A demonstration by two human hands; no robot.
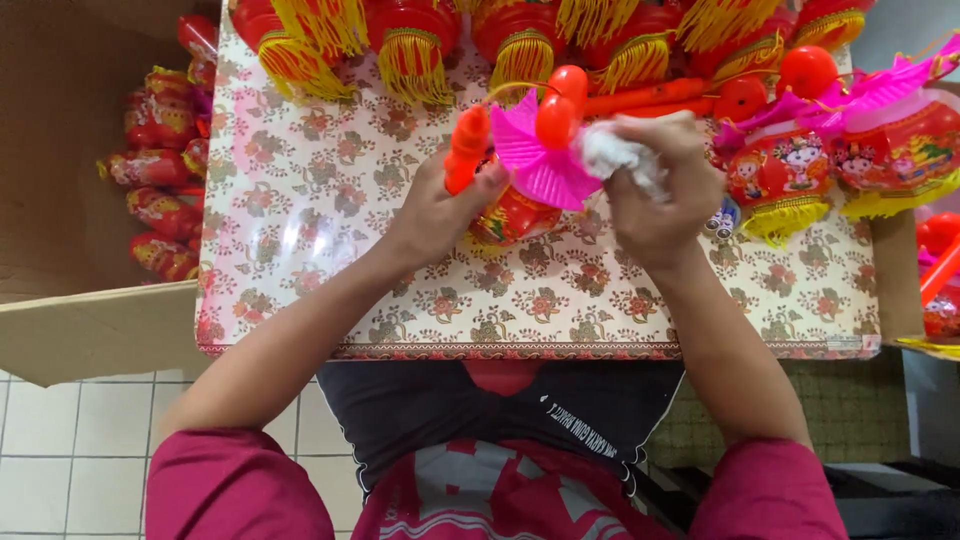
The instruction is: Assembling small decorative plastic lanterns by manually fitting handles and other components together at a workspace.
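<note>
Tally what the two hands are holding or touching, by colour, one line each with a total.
Orange handle stick, in the left hand: 1
Pink pleated paper fan piece: 1
Red-orange balls on the pink piece: 2
Red lantern body under the pink piece: 1
White crumpled cloth, in the right hand: 1
Total: 6

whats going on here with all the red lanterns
A person at a floral-covered table holds a small red toy lantern with a pink pleated top. The left hand grips its orange handle; the right hand presses a white cloth against it. Tasselled lanterns line the far edge.
</note>
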